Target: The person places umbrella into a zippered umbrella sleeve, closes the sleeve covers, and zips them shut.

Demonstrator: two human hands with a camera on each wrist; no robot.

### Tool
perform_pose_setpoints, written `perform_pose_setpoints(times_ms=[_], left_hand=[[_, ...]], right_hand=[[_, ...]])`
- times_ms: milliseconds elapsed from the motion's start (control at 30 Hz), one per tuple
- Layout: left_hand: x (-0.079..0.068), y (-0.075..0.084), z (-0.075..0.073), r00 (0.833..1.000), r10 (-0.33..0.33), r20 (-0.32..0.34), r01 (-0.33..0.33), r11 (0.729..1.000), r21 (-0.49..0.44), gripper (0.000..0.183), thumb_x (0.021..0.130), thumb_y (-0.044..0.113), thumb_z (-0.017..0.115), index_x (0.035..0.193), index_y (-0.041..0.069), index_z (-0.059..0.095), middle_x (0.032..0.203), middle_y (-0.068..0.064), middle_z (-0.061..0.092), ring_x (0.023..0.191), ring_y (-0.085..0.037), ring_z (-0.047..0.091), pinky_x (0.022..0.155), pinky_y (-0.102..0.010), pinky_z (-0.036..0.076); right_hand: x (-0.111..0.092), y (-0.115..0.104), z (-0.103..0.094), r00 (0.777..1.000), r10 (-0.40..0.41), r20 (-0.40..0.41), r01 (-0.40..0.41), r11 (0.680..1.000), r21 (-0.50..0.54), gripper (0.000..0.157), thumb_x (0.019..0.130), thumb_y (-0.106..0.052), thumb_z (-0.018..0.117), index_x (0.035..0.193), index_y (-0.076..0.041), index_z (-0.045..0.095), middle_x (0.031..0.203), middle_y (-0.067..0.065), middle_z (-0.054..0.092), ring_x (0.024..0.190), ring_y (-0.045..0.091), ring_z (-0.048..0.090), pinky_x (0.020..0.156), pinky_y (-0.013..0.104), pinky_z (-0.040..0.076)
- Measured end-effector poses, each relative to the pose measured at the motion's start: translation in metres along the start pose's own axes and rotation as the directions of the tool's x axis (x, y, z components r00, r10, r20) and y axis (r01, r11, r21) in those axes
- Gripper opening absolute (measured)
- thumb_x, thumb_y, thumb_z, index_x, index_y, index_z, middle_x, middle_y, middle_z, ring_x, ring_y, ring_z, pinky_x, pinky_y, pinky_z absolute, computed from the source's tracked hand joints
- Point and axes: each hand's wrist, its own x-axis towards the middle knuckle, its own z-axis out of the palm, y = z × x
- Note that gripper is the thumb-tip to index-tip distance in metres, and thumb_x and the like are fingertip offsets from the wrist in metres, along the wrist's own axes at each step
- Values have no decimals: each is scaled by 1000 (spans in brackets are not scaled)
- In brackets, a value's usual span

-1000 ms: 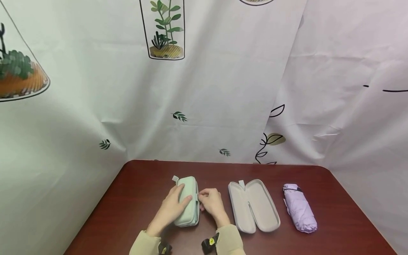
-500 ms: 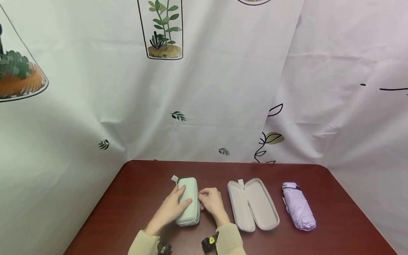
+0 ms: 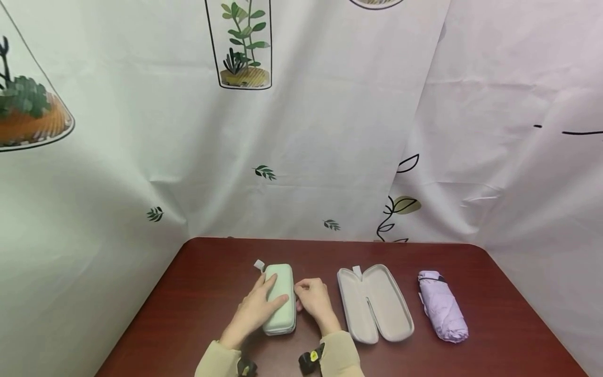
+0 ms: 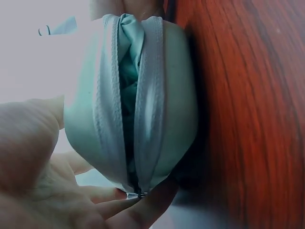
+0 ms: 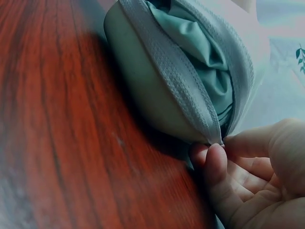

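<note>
A mint-green zip case (image 3: pixel 280 299) lies lengthwise on the dark red table (image 3: pixel 198 283). My left hand (image 3: pixel 264 296) rests flat on top of it, fingers stretched along the lid. My right hand (image 3: pixel 303 289) is at the case's right side and pinches the zipper pull (image 5: pixel 215 141). The zip stands partly open in the left wrist view, with folded green fabric (image 4: pixel 127 71) showing inside the case (image 4: pixel 164 100). The right wrist view shows the same gap in the case (image 5: pixel 152 90), with my right fingers (image 5: pixel 214 167) just below the zip's end.
An open, empty grey case (image 3: pixel 375 305) lies to the right of my hands. A folded lilac umbrella (image 3: pixel 443 307) lies further right. A printed curtain (image 3: pixel 301 136) hangs close behind the table.
The green case's lid has come down closer under my left hand, narrowing the gap on its right side. Both hands have stayed almost in place.
</note>
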Motion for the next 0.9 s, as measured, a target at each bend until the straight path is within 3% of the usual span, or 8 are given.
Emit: perform_pose_setpoints(times_ms=[300,567,767,900], left_hand=[[-5,11,1,1000,-23,13,22,998,66,69,91,46,64,147,12,43,155,-25,25,118,-56,47,86,-67,38],[-5,9,2,1000,-18,6,18,998,68,69,91,47,64,148,14,43,155,-24,25,117,-54,49,86,-65,39],[-5,8,1,1000,-24,-17,25,999,47,70,89,47,67,147,14,45,154,-23,28,113,-54,50,83,-66,39],[-5,9,1,1000,-18,-24,19,999,33,72,87,47,68,146,13,45,153,-23,29,115,-53,50,85,-66,39]], right_hand=[[-1,0,0,1000,-10,-7,10,1000,-28,17,92,-8,57,88,-1,72,53,4,61,42,14,57,46,29,47],[-3,-4,1,1000,-23,8,23,998,-58,17,93,-9,56,92,0,71,56,4,62,42,15,58,47,28,46],[-2,-12,-1,996,-88,16,89,990,-106,19,92,-14,63,104,0,69,74,1,65,57,13,61,54,29,50],[-1,-16,-3,990,-140,25,142,976,-165,30,88,-20,69,113,-3,67,91,5,68,71,10,61,64,31,50]])
